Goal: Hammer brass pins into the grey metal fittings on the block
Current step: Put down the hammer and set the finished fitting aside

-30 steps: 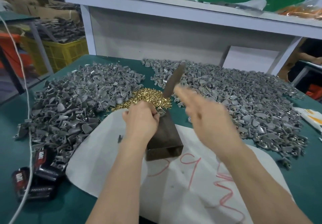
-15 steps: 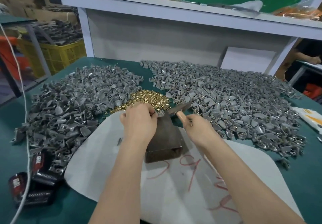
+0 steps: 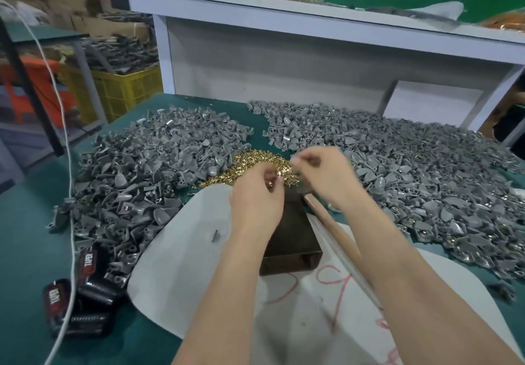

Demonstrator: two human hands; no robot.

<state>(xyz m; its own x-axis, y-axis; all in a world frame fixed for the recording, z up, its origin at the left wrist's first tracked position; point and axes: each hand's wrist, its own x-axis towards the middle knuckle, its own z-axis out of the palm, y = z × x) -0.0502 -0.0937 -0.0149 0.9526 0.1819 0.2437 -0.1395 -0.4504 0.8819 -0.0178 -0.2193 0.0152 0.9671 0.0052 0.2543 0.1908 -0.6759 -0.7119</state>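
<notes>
A dark metal block (image 3: 292, 239) stands on a white sheet (image 3: 181, 265). My left hand (image 3: 255, 197) curls over the block's far end and pinches a small part with a brassy glint, which looks like a grey fitting. My right hand (image 3: 324, 177) hovers just right of it, at the edge of the brass pin pile (image 3: 252, 161). Its fingertips are pinched together and blurred, so what they hold is unclear. The hammer lies on the sheet, its wooden handle (image 3: 329, 225) passing under my right forearm.
Large heaps of grey fittings lie to the left (image 3: 142, 171) and to the right (image 3: 420, 174) on the green table. Black tape rolls (image 3: 82, 302) and a white cord (image 3: 66, 166) sit at the near left. A white shelf (image 3: 284, 9) rises behind the table.
The hammer struck down onto the block and now lies on the sheet, released. My right hand has moved up beside my left hand near the brass pins.
</notes>
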